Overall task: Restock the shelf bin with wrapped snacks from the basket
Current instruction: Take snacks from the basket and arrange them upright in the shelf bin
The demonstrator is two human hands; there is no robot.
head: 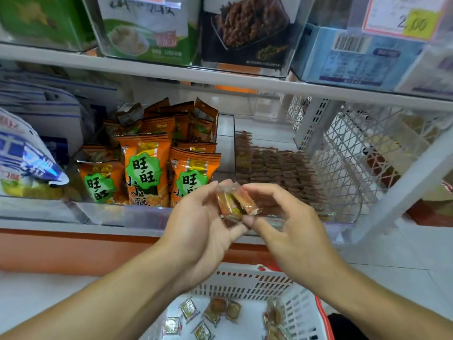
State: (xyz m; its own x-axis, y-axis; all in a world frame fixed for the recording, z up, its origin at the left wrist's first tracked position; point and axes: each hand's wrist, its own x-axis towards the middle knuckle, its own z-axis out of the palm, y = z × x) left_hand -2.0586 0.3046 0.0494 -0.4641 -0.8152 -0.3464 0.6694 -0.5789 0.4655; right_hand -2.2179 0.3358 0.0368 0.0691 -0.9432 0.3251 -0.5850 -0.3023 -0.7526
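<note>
Here, step: both hands hold a small stack of wrapped snacks [236, 201] in front of the shelf, squaring it up, by my reading, before it goes into the bin.
Left hand [201, 222]: fingers curled under the stack, thumb against its near side, gripping it from the left.
Right hand [289, 217]: thumb and fingertips pinch the stack's right end; the other fingers arch loosely above.
Where the snacks are: in the air, just in front of the clear shelf bin's [343, 212] front lip, above the basket [247, 278].
Bin: rows of brown wrapped snacks [277, 168] already stand in it; free room seems to remain at the front.
Basket: on the floor below the arms, with several loose snacks [210, 315] scattered on its bottom, so the task looks partly done.
Neighbour: orange snack bags [144, 170] stand in the bin to the left, just beside the target.
Risk, slip: the wrappers look glossy, and a loose pinch could let one packet slide from the stack and fall.
Risk, rows: pushing the stack in at a tilt could topple the standing rows.
Risk, misplacement: drifting left would put the stack among the orange bags.
</note>
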